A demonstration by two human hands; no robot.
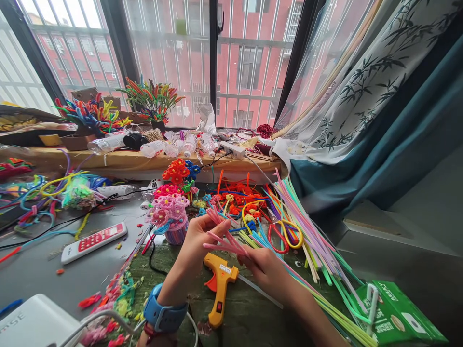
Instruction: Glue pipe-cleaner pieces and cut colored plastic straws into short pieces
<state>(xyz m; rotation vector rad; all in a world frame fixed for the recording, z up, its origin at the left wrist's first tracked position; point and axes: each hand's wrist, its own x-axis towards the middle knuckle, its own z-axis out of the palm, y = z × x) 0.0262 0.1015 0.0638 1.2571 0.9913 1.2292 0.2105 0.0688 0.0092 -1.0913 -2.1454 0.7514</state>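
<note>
Just above the glue gun (219, 284), my left hand (197, 241) and right hand (265, 270) both pinch pink pipe cleaners (224, 239); a slack grip could, I reckon, drop them onto its tip.

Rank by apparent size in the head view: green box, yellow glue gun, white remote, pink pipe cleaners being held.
1. green box
2. yellow glue gun and white remote: look alike; the remote lies farther away, so unranked
3. pink pipe cleaners, thin, gripped by left hand and right hand
</note>
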